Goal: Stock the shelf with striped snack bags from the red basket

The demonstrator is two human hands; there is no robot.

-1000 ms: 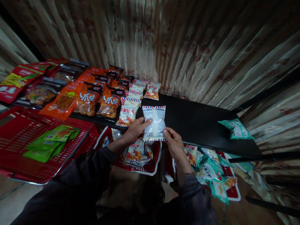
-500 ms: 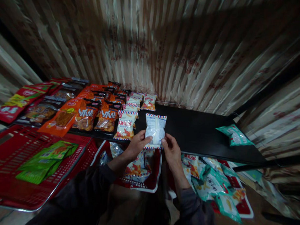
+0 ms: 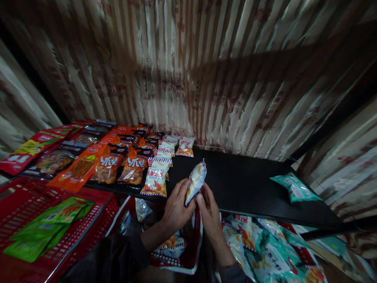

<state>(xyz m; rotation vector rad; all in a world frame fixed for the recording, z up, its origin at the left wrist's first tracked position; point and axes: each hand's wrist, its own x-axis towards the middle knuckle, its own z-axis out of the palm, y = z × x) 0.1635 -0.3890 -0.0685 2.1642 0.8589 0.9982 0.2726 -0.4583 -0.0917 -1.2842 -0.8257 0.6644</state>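
A white snack bag [image 3: 196, 179] is held edge-on between my two hands, above the front edge of a black shelf [image 3: 236, 180]. My left hand [image 3: 178, 205] grips its left side with the fingers behind. On the other side, my right hand [image 3: 209, 208] has its thumb against the bag's lower part. Left of the hands, a row of matching white snack bags [image 3: 157, 177] runs back along the shelf, and another white bag [image 3: 185, 146] lies at the back beside that row.
Orange-and-black bags [image 3: 132, 166], flat orange packets [image 3: 79, 172] and red bags [image 3: 32, 146] fill the shelf's left. A teal bag [image 3: 295, 186] lies at its right. Below stand a red basket [image 3: 102, 210] with green packets [image 3: 51, 227], a middle basket [image 3: 198, 241], and teal bags [image 3: 271, 253].
My hands have turned the white bag from its flat back face to an edge-on view. The shelf and baskets sit lower in the view now.
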